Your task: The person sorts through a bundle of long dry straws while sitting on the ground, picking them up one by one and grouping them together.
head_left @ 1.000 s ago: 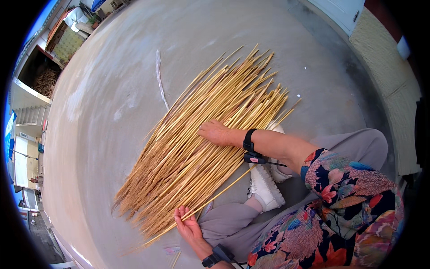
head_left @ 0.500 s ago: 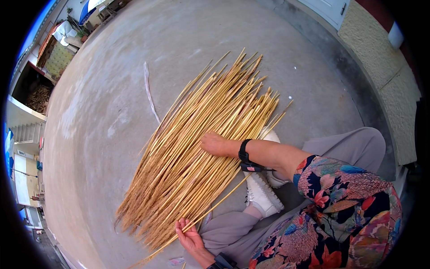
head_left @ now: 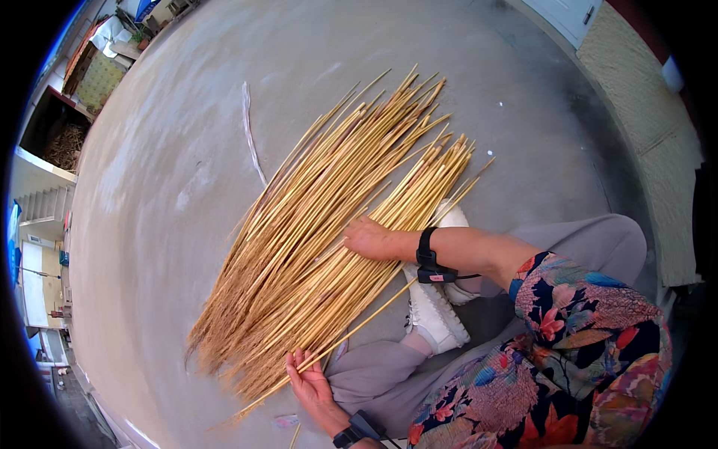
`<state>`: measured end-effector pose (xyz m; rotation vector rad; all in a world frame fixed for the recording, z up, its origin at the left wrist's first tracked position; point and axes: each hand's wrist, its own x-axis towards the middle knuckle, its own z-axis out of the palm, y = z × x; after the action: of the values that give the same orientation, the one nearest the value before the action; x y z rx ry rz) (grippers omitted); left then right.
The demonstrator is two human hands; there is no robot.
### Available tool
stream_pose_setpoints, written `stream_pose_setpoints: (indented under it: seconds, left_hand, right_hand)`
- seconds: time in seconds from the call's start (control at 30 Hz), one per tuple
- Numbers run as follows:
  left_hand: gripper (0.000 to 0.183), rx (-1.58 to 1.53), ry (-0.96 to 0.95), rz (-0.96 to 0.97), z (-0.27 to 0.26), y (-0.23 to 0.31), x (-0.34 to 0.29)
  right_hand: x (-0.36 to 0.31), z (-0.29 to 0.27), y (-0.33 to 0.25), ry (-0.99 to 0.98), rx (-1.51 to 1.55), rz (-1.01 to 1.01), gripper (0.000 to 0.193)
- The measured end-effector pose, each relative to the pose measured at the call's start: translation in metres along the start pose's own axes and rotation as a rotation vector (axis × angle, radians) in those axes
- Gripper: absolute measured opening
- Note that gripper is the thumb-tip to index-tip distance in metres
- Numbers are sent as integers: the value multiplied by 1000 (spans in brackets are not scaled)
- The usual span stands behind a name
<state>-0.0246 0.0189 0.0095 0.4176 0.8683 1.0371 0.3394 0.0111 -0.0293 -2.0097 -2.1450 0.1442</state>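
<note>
A large spread of dry yellow stalks with brown feathery heads (head_left: 299, 232) lies slantwise on the ground in front of me. My right hand (head_left: 368, 239) is curled over the nearer part of it, fingers hooked around the upper edge of a batch of stalks (head_left: 437, 176). Between this batch and the farther stalks a narrow gap shows. Lower down, my left hand (head_left: 310, 378) has its palm up, with a single long stalk (head_left: 370, 316) held between thumb and fingers. That stalk runs beside the spread, its feathery end at the lower left.
A whitish strip (head_left: 251, 135) lies on the concrete floor (head_left: 172, 165) beyond the stalks. My white shoe (head_left: 437, 322) and crossed legs in grey trousers (head_left: 378, 378) are close on the near side. A pale wall (head_left: 636, 97) stands at the right, with a light door (head_left: 565, 16).
My right hand has drawn the nearer batch slightly rightward, and a gap has opened between it and the farther stalks. The left hand still holds its stalk, slightly higher and leftward.
</note>
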Motion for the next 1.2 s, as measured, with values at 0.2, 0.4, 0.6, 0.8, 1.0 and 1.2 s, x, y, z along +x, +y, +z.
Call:
stream_pose_setpoints:
  seconds: [0.2,0.4,0.6,0.8,1.0,1.2]
  left_hand:
    - [35,16,21,-4,11,-1,-1]
    - [35,19,23,0,10,1,-3]
    - [34,30,12,-6,6,1,-2]
    - [34,38,29,-19,9,1,-2]
    - [35,61,50,-2,12,0,-3]
    - [35,52,42,-17,10,3,-2]
  right_hand:
    - [-6,4,3,-37,14,-26,9]
    - [2,-6,0,-61,-21,-38,11]
    - [17,-7,8,79,-95,-138,18]
    - [32,1,15,110,-123,-201,20]
    - [16,3,1,48,-162,-203,11]
    - [12,-8,-7,-23,-26,-176,11]
